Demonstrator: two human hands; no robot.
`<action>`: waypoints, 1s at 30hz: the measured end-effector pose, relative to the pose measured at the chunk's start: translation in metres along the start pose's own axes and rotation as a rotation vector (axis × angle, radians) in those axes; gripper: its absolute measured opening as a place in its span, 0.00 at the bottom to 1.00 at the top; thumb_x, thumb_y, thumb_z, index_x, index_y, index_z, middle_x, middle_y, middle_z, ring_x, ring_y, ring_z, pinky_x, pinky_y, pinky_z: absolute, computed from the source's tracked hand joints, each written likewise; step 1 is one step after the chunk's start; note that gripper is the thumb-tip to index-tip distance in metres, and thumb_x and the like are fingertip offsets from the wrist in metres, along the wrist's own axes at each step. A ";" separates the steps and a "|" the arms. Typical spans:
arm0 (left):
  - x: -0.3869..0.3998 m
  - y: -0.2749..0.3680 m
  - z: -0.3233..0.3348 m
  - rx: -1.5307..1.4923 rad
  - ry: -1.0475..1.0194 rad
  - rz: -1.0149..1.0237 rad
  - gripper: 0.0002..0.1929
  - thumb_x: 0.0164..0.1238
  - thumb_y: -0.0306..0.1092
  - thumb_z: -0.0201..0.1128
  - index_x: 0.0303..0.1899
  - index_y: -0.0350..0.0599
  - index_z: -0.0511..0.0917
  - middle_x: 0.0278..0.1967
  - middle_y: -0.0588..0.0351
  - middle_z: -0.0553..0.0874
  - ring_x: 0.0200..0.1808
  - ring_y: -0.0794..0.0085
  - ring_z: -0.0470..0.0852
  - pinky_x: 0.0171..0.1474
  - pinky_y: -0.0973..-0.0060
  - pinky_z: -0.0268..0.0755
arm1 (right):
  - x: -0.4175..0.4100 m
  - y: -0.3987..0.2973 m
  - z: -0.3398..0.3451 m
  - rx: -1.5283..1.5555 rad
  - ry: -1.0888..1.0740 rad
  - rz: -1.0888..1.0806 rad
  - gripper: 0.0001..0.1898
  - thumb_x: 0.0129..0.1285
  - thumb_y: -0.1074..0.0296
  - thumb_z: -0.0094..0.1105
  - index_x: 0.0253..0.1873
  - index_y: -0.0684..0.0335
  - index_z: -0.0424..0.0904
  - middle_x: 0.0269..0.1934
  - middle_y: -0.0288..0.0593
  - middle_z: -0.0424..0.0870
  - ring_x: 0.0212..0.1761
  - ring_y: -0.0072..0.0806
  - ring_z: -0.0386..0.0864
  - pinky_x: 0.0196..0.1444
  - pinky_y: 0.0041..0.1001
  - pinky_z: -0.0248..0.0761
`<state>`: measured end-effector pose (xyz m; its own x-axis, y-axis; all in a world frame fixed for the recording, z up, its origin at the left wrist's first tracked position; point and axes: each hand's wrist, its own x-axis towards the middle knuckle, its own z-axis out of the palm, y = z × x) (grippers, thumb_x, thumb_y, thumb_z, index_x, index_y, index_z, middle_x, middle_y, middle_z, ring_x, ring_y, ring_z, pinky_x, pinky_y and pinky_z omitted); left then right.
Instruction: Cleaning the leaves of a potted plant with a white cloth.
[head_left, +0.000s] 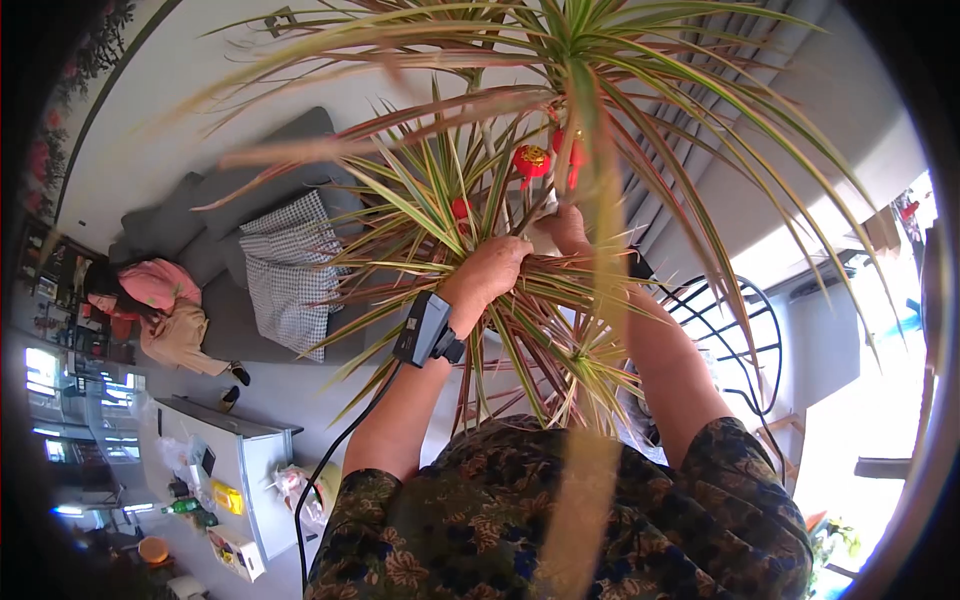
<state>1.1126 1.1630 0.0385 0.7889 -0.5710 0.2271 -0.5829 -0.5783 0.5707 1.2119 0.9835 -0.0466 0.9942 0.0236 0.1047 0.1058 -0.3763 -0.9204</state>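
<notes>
A tall dracaena plant (574, 67) with long green and reddish leaves fills the space before me. My left hand (491, 270) is among its leaves, fingers curled at the middle crown; whether it grips a leaf or stem cannot be told. Farther in, my right hand (568, 227) reaches to a thin stem below the hanging ornaments, its fingers partly hidden by leaves. Just above it hang a red lantern ornament (532, 162) with gold marks and a second one partly behind a leaf. A smaller red ornament (460, 208) sits among the leaves left of my hands.
A person (161, 300) sits on a grey sofa (217, 322) at the left, beside a checked cloth (292, 277). A white table (266, 480) bearing bottles and packages stands lower left. A black metal rack (772, 337) and grey curtains (675, 142) are at the right.
</notes>
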 end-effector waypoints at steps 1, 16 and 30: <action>-0.003 0.002 -0.001 0.001 0.000 -0.010 0.12 0.52 0.20 0.48 0.38 0.39 0.77 0.36 0.43 0.79 0.41 0.52 0.77 0.43 0.65 0.69 | 0.000 0.003 0.006 0.144 -0.013 0.008 0.14 0.43 0.68 0.64 0.38 0.64 0.79 0.32 0.46 0.81 0.34 0.33 0.78 0.40 0.33 0.69; -0.004 0.006 -0.006 0.039 0.021 -0.005 0.12 0.52 0.19 0.47 0.37 0.37 0.76 0.36 0.44 0.79 0.41 0.51 0.76 0.45 0.64 0.69 | 0.005 -0.004 -0.020 -0.441 0.447 -0.026 0.19 0.47 0.61 0.60 0.42 0.69 0.73 0.30 0.56 0.79 0.36 0.51 0.78 0.40 0.41 0.71; -0.035 0.104 -0.096 -0.013 0.085 0.316 0.16 0.58 0.22 0.49 0.50 0.33 0.69 0.45 0.43 0.76 0.44 0.54 0.76 0.49 0.67 0.69 | -0.112 -0.112 -0.135 0.370 0.148 0.026 0.16 0.58 0.69 0.54 0.50 0.67 0.69 0.31 0.45 0.80 0.30 0.33 0.80 0.28 0.29 0.75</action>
<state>1.0435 1.1786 0.1655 0.5832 -0.6701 0.4592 -0.7993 -0.3728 0.4713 1.0858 0.8976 0.0959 0.9862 -0.1253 0.1078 0.1067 -0.0154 -0.9942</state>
